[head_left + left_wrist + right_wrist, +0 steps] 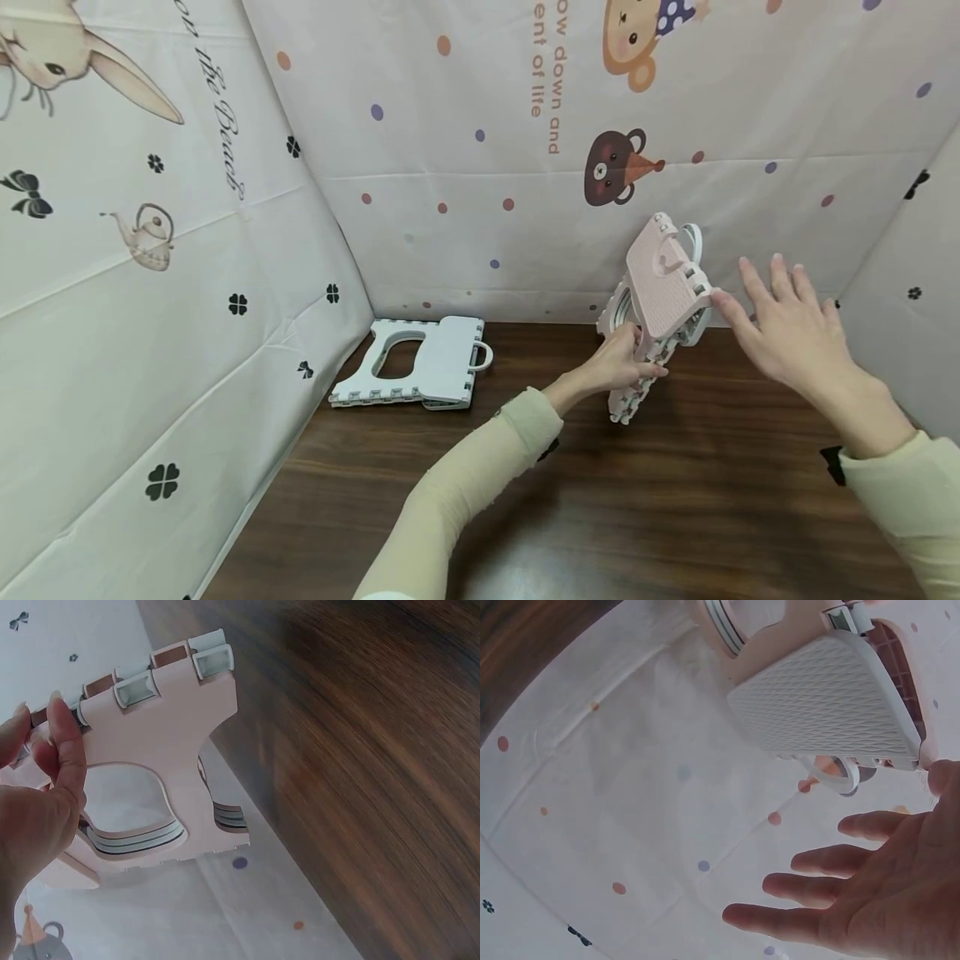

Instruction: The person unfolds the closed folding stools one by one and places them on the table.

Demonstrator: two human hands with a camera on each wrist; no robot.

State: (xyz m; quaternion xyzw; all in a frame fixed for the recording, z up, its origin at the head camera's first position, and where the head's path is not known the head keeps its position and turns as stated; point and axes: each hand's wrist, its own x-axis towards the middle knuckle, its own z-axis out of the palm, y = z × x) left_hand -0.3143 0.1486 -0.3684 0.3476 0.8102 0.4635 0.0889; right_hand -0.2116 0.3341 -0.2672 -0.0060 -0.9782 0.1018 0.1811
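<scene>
A pink and white folding step stool [663,287] is held up off the table, tilted, near the back wall. Its pink half-seat faces the head camera, while the white textured half-seat [829,697] and a white loop handle [832,776] show in the right wrist view. My left hand [618,358] grips the stool's lower edge, fingers and thumb pinching the hinged leg side [157,705]. Beside the stool's right corner my right hand [798,333] is spread with straight fingers; its thumb tip appears to touch that corner.
A white folding step stool [442,358] lies folded flat on the dark wooden table [360,492] at the back left, its loop handle pointing right. Printed cloth walls [420,242] stand behind and on both sides, close to the held stool.
</scene>
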